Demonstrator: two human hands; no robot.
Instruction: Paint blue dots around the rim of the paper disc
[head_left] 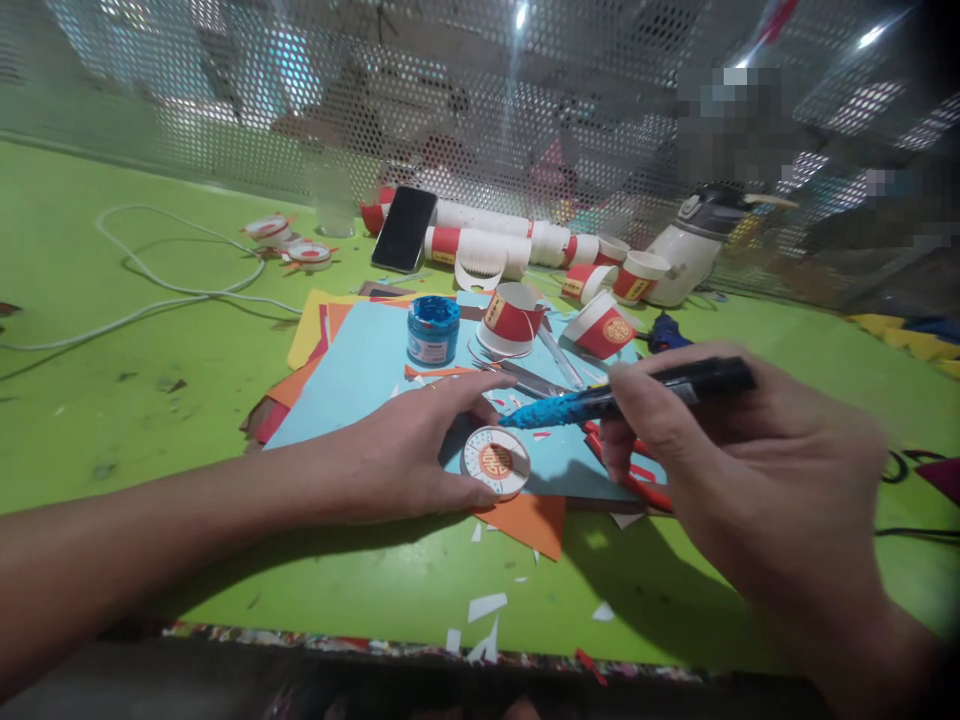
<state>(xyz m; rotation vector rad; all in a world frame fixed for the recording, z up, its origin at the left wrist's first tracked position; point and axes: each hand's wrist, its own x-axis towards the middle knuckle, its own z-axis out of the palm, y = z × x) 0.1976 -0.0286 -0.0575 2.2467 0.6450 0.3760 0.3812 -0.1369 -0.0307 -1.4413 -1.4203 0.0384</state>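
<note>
Green table (150,420): the white disc (496,462) sits gripped by the left hand (416,445); just beyond that grip, the right hand (750,480) points 1 pinched, paint-caked marker (596,402). Apparently a dabbing step; the next touch calls for steadiness.

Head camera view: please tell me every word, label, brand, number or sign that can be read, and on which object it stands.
"囍", as it appears: on the white disc, inside an orange circle.
"囍", as it appears: on the tilted cup, also inside an orange circle.
Too small or blurred to read: the yellow label of the cup beside the paint jar, the paint jar's label, the marking on the black pen.
</note>
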